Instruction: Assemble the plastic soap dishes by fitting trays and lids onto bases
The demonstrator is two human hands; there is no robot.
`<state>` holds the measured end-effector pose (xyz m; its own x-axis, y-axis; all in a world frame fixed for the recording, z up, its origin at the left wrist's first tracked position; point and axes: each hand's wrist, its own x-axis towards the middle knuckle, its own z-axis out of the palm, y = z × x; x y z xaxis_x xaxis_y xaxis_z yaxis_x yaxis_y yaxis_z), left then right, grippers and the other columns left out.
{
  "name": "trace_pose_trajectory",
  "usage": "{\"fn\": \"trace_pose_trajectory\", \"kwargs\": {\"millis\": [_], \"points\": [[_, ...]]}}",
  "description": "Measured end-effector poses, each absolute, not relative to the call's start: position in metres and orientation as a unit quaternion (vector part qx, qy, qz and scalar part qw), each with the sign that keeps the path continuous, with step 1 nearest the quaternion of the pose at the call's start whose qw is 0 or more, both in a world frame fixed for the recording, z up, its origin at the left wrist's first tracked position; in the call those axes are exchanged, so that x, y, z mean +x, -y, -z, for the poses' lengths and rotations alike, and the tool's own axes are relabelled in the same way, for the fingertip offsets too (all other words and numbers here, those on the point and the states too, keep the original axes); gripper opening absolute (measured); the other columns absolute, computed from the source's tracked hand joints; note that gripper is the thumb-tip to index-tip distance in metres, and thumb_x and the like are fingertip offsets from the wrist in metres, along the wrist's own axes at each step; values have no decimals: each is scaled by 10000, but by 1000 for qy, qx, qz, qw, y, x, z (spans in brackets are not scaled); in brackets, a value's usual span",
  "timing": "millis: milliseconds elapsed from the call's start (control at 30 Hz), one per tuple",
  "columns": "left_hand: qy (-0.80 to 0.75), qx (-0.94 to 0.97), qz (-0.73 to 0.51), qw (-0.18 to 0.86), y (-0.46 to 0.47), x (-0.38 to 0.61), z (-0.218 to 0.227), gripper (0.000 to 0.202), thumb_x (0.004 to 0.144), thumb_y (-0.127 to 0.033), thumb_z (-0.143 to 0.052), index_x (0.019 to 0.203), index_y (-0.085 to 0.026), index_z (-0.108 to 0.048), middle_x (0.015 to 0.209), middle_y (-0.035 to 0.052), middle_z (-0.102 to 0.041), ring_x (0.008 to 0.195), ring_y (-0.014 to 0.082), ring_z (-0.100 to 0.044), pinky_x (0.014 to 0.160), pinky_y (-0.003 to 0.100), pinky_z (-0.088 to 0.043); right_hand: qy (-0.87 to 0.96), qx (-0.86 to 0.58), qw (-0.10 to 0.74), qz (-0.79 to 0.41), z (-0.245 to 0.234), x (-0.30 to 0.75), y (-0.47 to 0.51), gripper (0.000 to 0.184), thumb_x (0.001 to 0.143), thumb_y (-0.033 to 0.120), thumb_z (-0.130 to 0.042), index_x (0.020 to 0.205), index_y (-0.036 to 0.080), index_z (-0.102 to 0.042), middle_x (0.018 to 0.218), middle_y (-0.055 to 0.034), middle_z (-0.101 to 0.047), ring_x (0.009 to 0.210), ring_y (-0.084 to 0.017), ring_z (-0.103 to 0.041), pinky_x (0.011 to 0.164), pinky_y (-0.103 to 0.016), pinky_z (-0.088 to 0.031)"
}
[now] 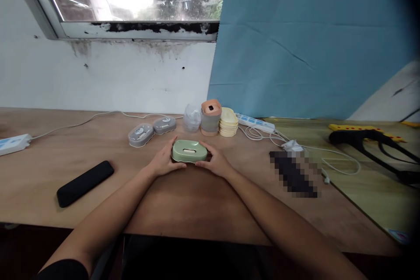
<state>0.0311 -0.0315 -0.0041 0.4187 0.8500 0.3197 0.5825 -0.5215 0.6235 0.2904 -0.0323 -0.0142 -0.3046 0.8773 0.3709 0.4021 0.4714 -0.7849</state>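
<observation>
Between my two hands is a green oval soap box (pixel 189 150) with a slot in its top, close to the tabletop. My left hand (pixel 166 158) grips its left end, thumb along the near side. Around the right end my right hand (pixel 215 159) is closed in the same way. Just behind the box, on the left, lie two grey oval boxes (pixel 141 134) with round labels. Straight behind it are a crumpled clear plastic bag (pixel 192 118), a stack of orange and grey pieces (pixel 211 118) and a stack of pale yellow trays (pixel 229 122).
A black oblong case (pixel 85 183) lies at the left of the brown table (pixel 197 210). White power strips (pixel 256 122) with loose cables run along the back and far left. A blurred dark object (pixel 293 175) and a black frame-like item (pixel 370 148) are at right.
</observation>
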Motion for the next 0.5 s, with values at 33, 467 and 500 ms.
{"fn": "trace_pose_trajectory", "kwargs": {"millis": [33, 467, 500], "points": [[-440, 814, -310, 219, 31, 31, 5, 1125, 682, -596, -715, 1519, -170, -96, 1522, 167, -300, 1384, 334, -329, 1125, 455, -312, 757, -422, 410, -282, 14, 290, 33, 861, 633, 475, -812, 1385, 220, -478, 1396, -129, -509, 1259, -298, -509, 1024, -462, -451], [-407, 805, -364, 232, 28, 29, 8, 1179, 599, -549, -802, 1508, -188, -143, 1380, 170, -472, 1130, 310, -576, 953, 423, -476, 665, -424, 447, -421, 14, 290, 28, 871, 561, 459, -845, 1327, 168, -550, 1272, -127, -624, 1119, -295, -614, 954, -414, -505], [-403, 809, -363, 227, 29, 29, 7, 1183, 595, -550, -804, 1508, -193, -141, 1379, 169, -474, 1117, 306, -582, 943, 420, -480, 652, -426, 455, -432, 15, 291, 26, 835, 574, 476, -833, 1302, 163, -572, 1249, -127, -639, 1097, -292, -625, 937, -411, -514]]}}
